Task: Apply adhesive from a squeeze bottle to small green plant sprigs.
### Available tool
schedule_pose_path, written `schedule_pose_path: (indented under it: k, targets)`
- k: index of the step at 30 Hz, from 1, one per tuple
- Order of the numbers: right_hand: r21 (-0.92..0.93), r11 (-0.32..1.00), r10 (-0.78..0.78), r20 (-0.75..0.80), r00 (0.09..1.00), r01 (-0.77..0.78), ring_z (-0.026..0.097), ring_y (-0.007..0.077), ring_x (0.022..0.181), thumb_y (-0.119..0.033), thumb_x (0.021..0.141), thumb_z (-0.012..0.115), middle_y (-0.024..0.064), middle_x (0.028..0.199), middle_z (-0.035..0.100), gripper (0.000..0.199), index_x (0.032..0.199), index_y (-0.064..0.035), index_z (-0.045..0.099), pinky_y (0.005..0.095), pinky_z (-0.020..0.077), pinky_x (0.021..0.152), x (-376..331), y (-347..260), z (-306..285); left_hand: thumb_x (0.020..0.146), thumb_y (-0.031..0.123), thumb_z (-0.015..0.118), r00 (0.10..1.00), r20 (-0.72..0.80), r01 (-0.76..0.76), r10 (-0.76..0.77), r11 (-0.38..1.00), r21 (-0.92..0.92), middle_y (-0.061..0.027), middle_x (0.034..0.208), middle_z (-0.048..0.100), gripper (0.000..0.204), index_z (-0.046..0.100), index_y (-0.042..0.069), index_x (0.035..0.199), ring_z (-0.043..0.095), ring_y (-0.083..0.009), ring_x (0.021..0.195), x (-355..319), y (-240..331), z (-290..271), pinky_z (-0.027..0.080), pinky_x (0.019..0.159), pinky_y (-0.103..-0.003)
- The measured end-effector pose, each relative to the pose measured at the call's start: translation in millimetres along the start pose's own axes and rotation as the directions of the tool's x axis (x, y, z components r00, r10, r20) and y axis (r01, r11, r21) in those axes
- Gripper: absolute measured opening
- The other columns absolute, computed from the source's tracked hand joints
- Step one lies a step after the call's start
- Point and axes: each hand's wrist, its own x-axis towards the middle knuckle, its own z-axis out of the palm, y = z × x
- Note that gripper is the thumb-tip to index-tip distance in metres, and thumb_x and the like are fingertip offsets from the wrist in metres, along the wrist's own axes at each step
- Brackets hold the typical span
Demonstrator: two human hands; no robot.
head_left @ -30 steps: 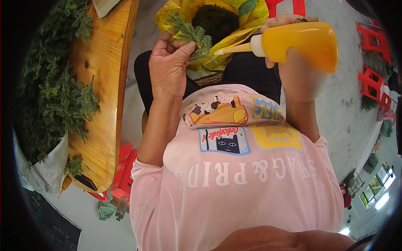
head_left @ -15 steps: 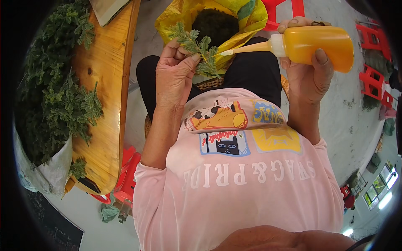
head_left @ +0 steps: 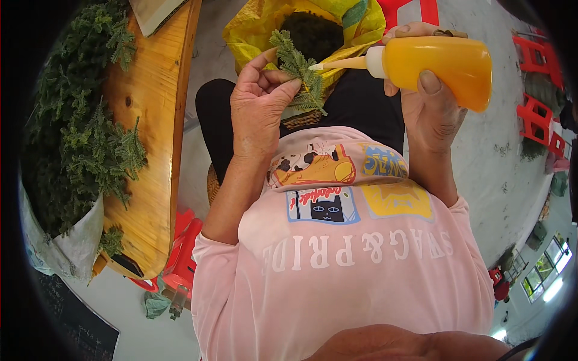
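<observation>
pointing leftward, the orange squeeze bottle [head_left: 433, 63] gripped in the right hand [head_left: 430, 105] had its nozzle touching the fir sprig [head_left: 298, 69], pinched upright by left-hand fingers [head_left: 274, 78].

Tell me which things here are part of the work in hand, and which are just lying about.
In use:
- left hand holding a green sprig
- right hand holding an orange squeeze bottle, its nozzle at the sprig

Lying about:
- pile of green sprigs on the wooden table
- yellow bag
- red stools
</observation>
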Motion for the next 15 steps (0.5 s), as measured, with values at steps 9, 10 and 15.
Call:
schedule_pose_path:
  k: [9,10,15]
  targets:
    - [-0.014,0.999,-0.037,0.005,0.999,0.037,0.059,0.0243,0.099,-0.018,0.080,0.070,0.0162,0.111,0.057,0.046,0.119,-0.0125,0.047,0.0298,0.0559,0.058,-1.4,1.4,-0.4,0.077,-0.009,0.062,0.999,0.000,0.054,-0.054,0.997,-0.062,-0.0058,0.085,0.060,0.053,0.042,-0.006,0.126,0.058,-0.0102,0.079,0.7,-1.8,0.5,0.049,0.077,-0.022]
    - [-0.043,0.998,-0.036,0.014,0.999,0.036,0.059,0.0243,0.099,-0.018,0.080,0.070,0.0162,0.111,0.057,0.045,0.118,-0.0121,0.047,0.0298,0.0559,0.059,-1.3,0.7,-0.9,0.077,-0.009,0.062,0.998,-0.001,0.056,-0.056,0.996,-0.070,-0.0060,0.085,0.060,0.053,0.042,-0.006,0.126,0.058,-0.0105,0.079,1.3,-2.6,0.4,0.049,0.077,-0.022]
    - [-0.094,0.994,-0.063,0.019,0.998,0.064,0.059,0.0245,0.099,-0.018,0.080,0.070,0.0165,0.110,0.057,0.044,0.116,-0.0108,0.046,0.0298,0.0560,0.059,0.1,1.7,2.7,0.077,-0.010,0.061,0.998,0.001,0.059,-0.059,0.996,-0.059,-0.0066,0.085,0.060,0.053,0.042,-0.007,0.126,0.059,-0.0109,0.080,2.1,-3.2,0.3,0.049,0.077,-0.022]
